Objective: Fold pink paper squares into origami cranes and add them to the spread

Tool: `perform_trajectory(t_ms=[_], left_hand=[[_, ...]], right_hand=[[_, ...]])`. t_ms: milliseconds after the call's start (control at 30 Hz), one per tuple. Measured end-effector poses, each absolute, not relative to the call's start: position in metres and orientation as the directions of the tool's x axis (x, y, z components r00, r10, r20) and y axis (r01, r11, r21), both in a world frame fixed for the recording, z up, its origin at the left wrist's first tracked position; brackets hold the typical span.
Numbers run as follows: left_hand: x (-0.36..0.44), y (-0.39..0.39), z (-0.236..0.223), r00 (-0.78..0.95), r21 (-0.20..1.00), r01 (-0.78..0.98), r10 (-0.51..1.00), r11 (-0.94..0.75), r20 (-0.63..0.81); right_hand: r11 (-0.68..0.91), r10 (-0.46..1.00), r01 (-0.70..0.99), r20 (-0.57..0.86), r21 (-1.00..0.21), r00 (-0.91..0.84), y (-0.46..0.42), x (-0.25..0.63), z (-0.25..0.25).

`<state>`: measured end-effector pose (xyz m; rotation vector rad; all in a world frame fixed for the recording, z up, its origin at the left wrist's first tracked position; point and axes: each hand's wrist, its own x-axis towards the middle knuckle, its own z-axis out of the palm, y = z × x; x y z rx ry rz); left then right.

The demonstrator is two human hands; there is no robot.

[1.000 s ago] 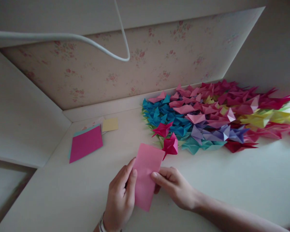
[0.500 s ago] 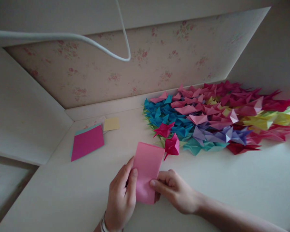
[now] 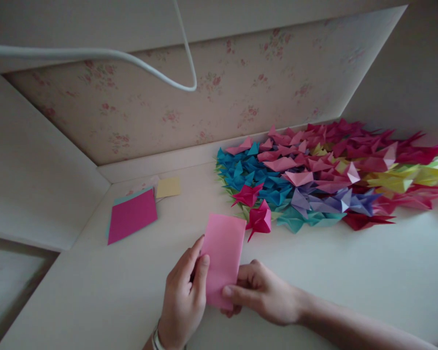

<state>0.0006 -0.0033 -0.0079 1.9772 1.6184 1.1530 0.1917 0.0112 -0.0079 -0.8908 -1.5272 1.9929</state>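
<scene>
A folded sheet of pink origami paper (image 3: pixel 224 255) is held up off the desk between my two hands. My left hand (image 3: pixel 186 287) grips its left edge, thumb on the front and fingers behind. With thumb and fingers, my right hand (image 3: pixel 257 294) pinches the lower right edge; the fingertips behind the paper are partly hidden. Just past the sheet's upper right corner lies a magenta folded paper figure (image 3: pixel 260 218), and another magenta figure (image 3: pixel 247 195) sits behind it.
A large pile of colourful folded paper figures (image 3: pixel 314 170) covers the back right of the desk (image 3: pixel 314 277). Magenta paper sheets (image 3: pixel 132 216) and a small yellow paper pad (image 3: pixel 168 187) lie at the left. A white cable (image 3: pixel 149 73) hangs before the floral wall (image 3: pixel 138 112).
My right thumb has slid a little down and left along the pink paper, towards its bottom corner. My left hand keeps its grip almost unmoved.
</scene>
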Motion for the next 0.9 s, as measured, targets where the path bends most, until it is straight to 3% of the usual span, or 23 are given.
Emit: perform_trajectory(t_ms=[100, 300, 567, 667, 733, 833, 900], left_hand=[[0.001, -0.003, -0.004, 0.092, 0.714, 0.625, 0.938, -0.315, 0.333], [0.004, -0.003, -0.002, 0.154, 0.745, 0.587, 0.947, -0.316, 0.280], [0.005, -0.002, -0.003, 0.086, 0.784, 0.574, 0.969, -0.238, 0.231], [0.005, -0.002, 0.001, -0.004, 0.844, 0.523, 0.990, -0.117, 0.140], [0.005, -0.002, 0.003, -0.048, 0.889, 0.456, 0.996, -0.046, 0.077], [0.003, 0.000, 0.005, -0.088, 0.915, 0.403, 0.994, -0.026, 0.067], [0.003, 0.001, 0.006, -0.102, 0.903, 0.425, 0.989, -0.055, 0.109]], right_hand=[[-0.220, 0.787, 0.035, -0.198, -0.975, -0.584, 0.015, 0.194, -0.004], [-0.220, 0.943, -0.108, -0.183, -0.970, -0.277, 0.025, 0.199, 0.001], [-0.087, 0.996, -0.266, -0.083, -0.960, -0.026, 0.034, 0.204, -0.009], [0.017, 0.999, -0.160, 0.023, -0.987, -0.040, 0.029, 0.205, -0.010], [0.130, 0.978, -0.002, 0.128, -0.992, -0.162, 0.022, 0.206, -0.012], [0.373, 0.896, 0.204, 0.294, -0.905, -0.334, 0.013, 0.207, -0.018], [0.507, 0.846, 0.280, 0.408, -0.815, -0.344, 0.012, 0.208, -0.022]])
